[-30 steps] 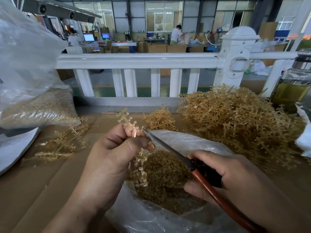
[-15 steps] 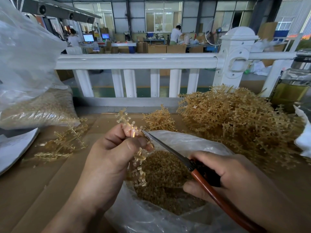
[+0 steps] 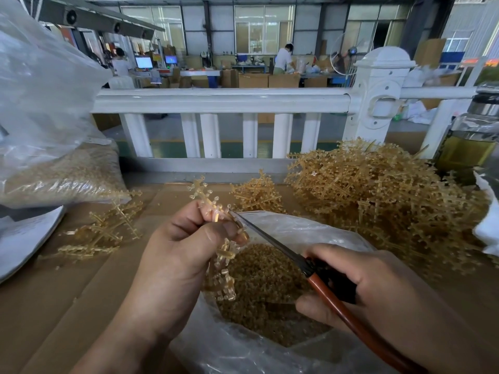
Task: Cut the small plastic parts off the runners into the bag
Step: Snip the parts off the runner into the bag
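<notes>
Runner (image 3: 213,211), head view: a pale amber stem studded with short side stubs, each bearing a small tubular part. It is held nearly upright over the open mouth of the bag (image 3: 310,230). Pinching it at mid-length is the left hand (image 3: 183,255), thumb and fingers (image 3: 186,215) clamped on the stem. One end sticks up past the knuckles and the other dangles towards the bag's mouth.

To the lower right lies the right hand (image 3: 364,287), its fingers curled round the red-brown handles of the scissors (image 3: 270,238). The thin blades slant up and left, and their tip meets the runner on its right side, just above the thumb. Whether the blades are parted I cannot tell.

The next snip, as I judge it, turns on the tip catching one stub crosswise to the stem, so the part drops onto the cut parts (image 3: 264,292) heaped below. Uncut runners (image 3: 378,201) are piled on the surface (image 3: 54,306) to the right.
</notes>
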